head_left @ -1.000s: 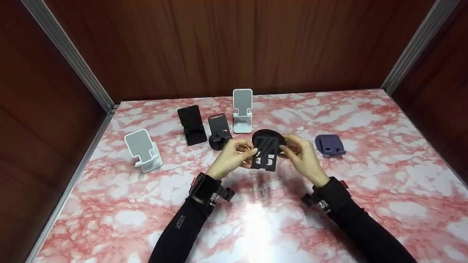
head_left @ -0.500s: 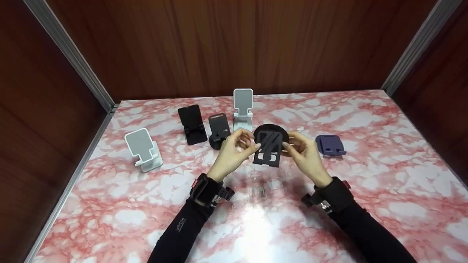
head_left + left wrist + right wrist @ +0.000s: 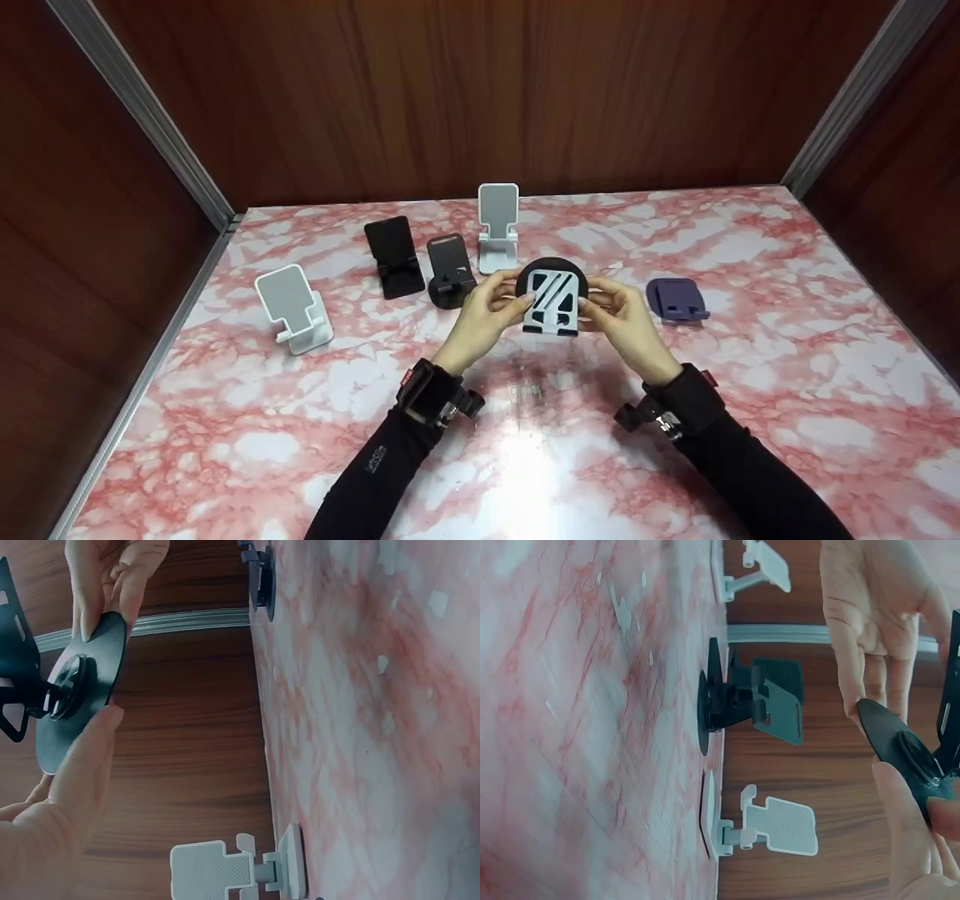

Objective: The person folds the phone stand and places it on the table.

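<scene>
Both hands hold a black phone stand up above the table, in front of me. Its round base point(image 3: 551, 264) faces away behind the slotted plate point(image 3: 551, 319), which shines pale in the light. My left hand point(image 3: 484, 319) pinches the left edge, and my right hand point(image 3: 619, 319) pinches the right edge. In the left wrist view the disc base point(image 3: 101, 679) sits between the fingers of both hands, its hinge round and dark. From the right wrist view, the base point(image 3: 885, 727) shows edge-on, with the plate point(image 3: 951, 690) cut off at the border.
Behind the hands stand a white phone stand point(image 3: 498, 210), a black round-based stand point(image 3: 448, 255) and a black square one point(image 3: 392, 244). Another white stand point(image 3: 286, 298) is at the left. A folded purple stand point(image 3: 675, 294) lies right. Wooden walls point(image 3: 480, 97) enclose the marbled table point(image 3: 375, 420).
The held stand has tilted, so its plate now catches the light and looks pale instead of black. My left hand has shifted slightly up; the other stands have stayed put.
</scene>
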